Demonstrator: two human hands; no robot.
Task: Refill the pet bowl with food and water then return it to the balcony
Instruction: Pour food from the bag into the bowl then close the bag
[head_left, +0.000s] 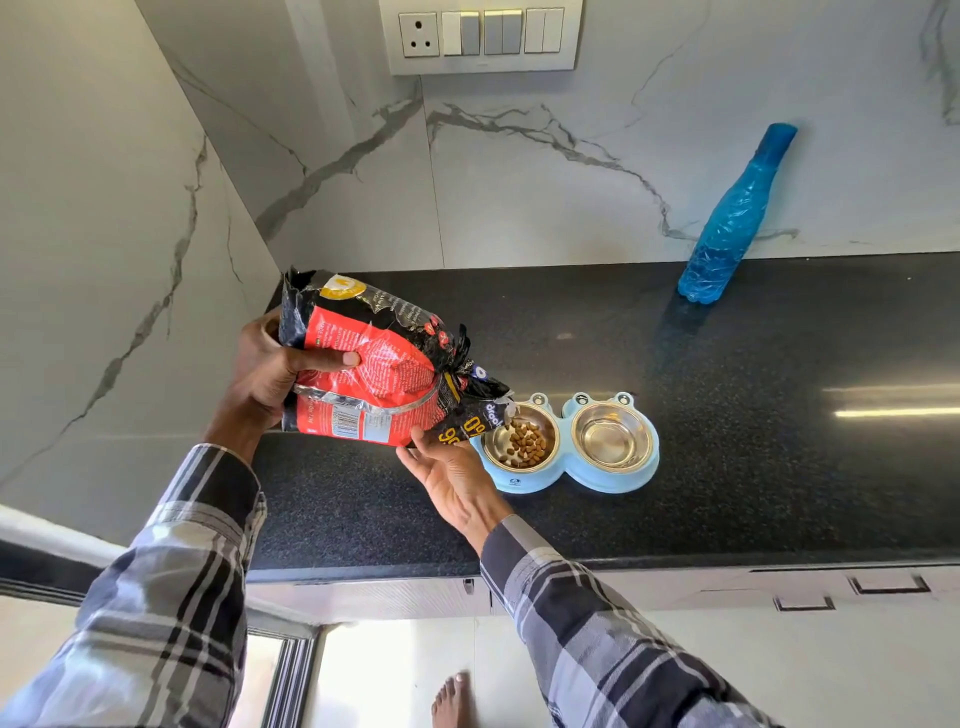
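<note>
Kibble going into the left cup of the bowl.

My left hand (270, 374) grips the fat end of the bag (374, 374), thumb curled across its red face, and the bag is tipped with its torn mouth down over the bowl (566, 452). My right hand (452, 475) is under the bag's neck, palm up, fingers fairly straight and propping it rather than wrapping round. The bowl sits on the black counter (753, 441), pale blue with two steel cups: brown kibble (525, 444) in the left one, the right cup (613, 435) bare and shiny. Well off to the right, the blue bottle (732, 223) stands against the marble wall.
</note>
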